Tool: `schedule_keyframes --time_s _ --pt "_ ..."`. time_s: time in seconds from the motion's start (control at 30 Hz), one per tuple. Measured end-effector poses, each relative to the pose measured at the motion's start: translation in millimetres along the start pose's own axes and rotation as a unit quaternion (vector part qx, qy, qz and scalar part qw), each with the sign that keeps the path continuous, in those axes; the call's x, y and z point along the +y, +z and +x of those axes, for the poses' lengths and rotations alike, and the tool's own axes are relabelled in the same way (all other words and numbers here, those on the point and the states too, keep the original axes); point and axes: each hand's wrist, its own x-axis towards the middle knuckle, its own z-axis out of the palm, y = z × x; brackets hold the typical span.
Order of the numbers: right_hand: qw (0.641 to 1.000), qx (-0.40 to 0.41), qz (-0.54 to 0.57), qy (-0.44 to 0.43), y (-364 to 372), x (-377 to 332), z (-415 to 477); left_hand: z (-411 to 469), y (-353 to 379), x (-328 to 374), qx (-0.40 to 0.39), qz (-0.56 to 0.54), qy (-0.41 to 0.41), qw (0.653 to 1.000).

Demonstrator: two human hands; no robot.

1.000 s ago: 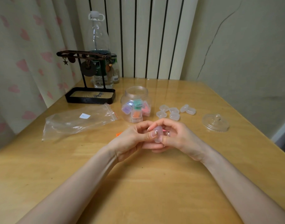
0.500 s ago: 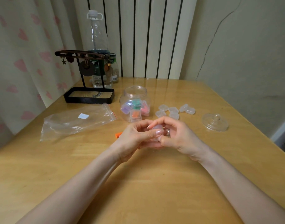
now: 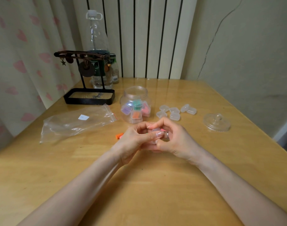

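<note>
Both forearms enter from the bottom edge and meet at centre frame over the wooden table [image 3: 155, 185]. Left hand [image 3: 133, 141] and right hand [image 3: 175, 141] are both curled, fingertips pinching one small clear box [image 3: 155, 130] between them. The box is mostly hidden by the fingers, so I cannot tell whether it is lidded. A ring shows on a right-hand finger.

Just left of the left hand lies a small orange piece [image 3: 119, 136] on the table. Further left is a flat clear zip bag [image 3: 77, 123]. Above the hands stands an open clear jar [image 3: 135, 103] with coloured boxes inside. To its right is a cluster of empty clear boxes [image 3: 173, 111], and further right the jar lid [image 3: 217, 122], well apart from the jar.

Upper left, at the far edge, is a black stand with a tray base [image 3: 89, 96]. Behind it stand a tall clear bottle [image 3: 98, 46] and a small bottle [image 3: 115, 69].
</note>
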Motion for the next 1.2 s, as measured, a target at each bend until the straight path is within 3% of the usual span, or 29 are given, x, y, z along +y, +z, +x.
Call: schedule_keyframes --time_s 0.17,0.37,0.83,0.97,1.07,1.2 --pt "1.0 -0.01 0.007 -0.005 -2.2 1.2 0.7 -0.5 0.2 0.3 -0.003 -0.013 -0.005 1.0" --pt "0.997 -0.082 0.012 0.001 -15.7 -4.8 -0.3 -1.1 -0.6 6.5 -0.024 -0.025 -0.031 0.999" --pt "0.997 -0.051 -0.005 -0.06 -21.4 -14.9 -2.1 -3.8 -5.9 13.1 -0.15 -0.11 -0.002 0.983" --pt "0.994 0.007 -0.059 -0.087 -21.9 -15.0 -1.2 -5.1 -5.0 13.4 -0.184 -0.092 0.007 0.979" --pt "0.99 0.018 -0.103 -0.097 -22.1 -18.5 -1.7 -5.7 -4.3 13.8 -0.17 -0.075 0.0 0.983" --pt "0.988 -0.03 -0.114 -0.098 -21.3 -23.7 -4.9 -5.1 -3.4 15.0 -0.134 -0.057 0.0 0.989"
